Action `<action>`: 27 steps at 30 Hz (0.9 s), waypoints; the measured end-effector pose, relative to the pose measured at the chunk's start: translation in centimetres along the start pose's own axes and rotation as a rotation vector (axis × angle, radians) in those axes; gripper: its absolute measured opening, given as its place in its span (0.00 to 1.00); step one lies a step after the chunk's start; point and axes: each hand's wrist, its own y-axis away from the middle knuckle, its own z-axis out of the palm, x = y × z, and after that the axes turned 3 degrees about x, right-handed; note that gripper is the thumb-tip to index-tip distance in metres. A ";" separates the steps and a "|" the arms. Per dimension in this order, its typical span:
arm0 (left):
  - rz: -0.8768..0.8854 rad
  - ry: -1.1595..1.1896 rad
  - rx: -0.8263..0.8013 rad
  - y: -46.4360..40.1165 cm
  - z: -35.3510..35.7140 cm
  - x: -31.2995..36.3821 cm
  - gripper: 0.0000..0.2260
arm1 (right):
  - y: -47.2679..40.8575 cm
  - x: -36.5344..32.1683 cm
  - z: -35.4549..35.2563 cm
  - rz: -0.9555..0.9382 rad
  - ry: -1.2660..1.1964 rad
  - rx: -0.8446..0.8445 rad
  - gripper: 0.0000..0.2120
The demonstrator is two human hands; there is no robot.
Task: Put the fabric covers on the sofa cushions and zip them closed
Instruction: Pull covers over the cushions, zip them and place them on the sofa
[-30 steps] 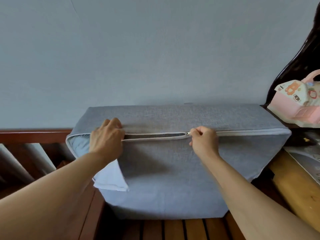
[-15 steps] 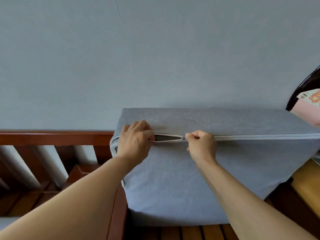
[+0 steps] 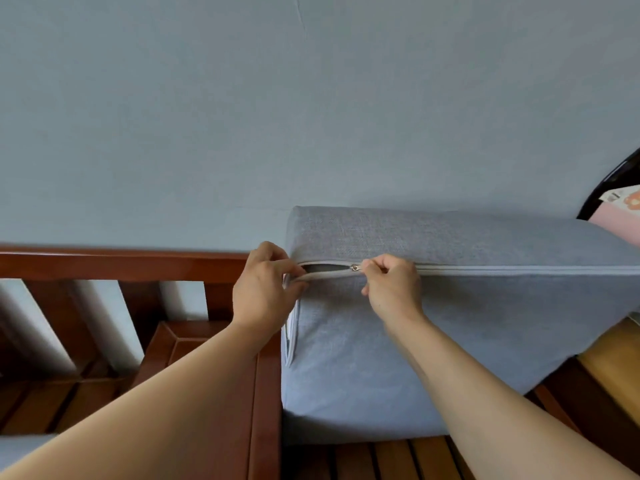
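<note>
So there's 1 grey-blue sofa cushion (image 3: 450, 341) standing on edge on the wooden slats (image 3: 381, 459) of the sofa frame (image 3: 104, 265), already inside its fabric cover (image 3: 433, 233), leaning back against the pale blue wall (image 3: 311, 116). The zipper (image 3: 519, 269) runs along the top front edge and is closed for most of its length, with only a short gap open at the left end. The right hand (image 3: 391, 289) pinches the metal zipper pull (image 3: 354, 268), and the left hand (image 3: 265, 289) grips the cover's corner right beside that gap. 2 hands total, close together but not touching. A pink printed thing (image 3: 620, 216) peeks in at the right edge.
</note>
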 end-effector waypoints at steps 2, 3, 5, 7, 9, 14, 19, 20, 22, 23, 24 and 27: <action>-0.043 0.035 0.032 0.7 0.2 0.2 0.04 | -0.1 0.2 0.2 -0.001 -0.011 0.009 0.11; -0.052 0.047 0.050 1.1 0.3 0.4 0.04 | -0.1 0.3 0.2 -0.004 -0.015 0.016 0.11; -0.091 0.069 0.083 1.8 0.4 0.8 0.06 | 0.0 0.3 0.3 -0.013 -0.023 0.019 0.11; -0.179 0.119 0.123 1.9 0.3 1.0 0.08 | 0.2 0.3 0.3 -0.009 -0.053 0.025 0.11; -0.239 0.123 0.139 1.5 0.1 0.9 0.06 | 0.4 0.3 0.4 0.005 -0.087 0.035 0.11; -0.186 0.147 0.087 1.0 0.1 0.3 0.04 | 0.8 0.2 0.8 0.046 -0.124 0.089 0.12; -0.098 0.206 0.045 1.4 0.7 -0.8 0.03 | 1.4 -0.3 1.0 0.089 -0.123 0.141 0.14; -0.074 0.212 0.054 1.3 0.9 -0.8 0.03 | 1.6 -0.4 0.9 0.096 -0.126 0.143 0.14; -0.089 0.205 0.073 1.2 0.9 -0.6 0.03 | 1.9 -0.9 0.8 0.097 -0.119 0.119 0.13; -0.131 0.209 0.080 1.1 0.9 -0.5 0.03 | 2.0 -1.2 1.0 0.086 -0.113 0.098 0.13; -0.169 0.219 0.082 1.0 0.8 -0.4 0.03 | 2.2 -1.5 1.2 0.069 -0.110 0.078 0.14; -0.172 0.276 0.080 0.6 0.6 -0.6 0.02 | 2.8 -2.6 2.2 0.032 -0.091 0.041 0.14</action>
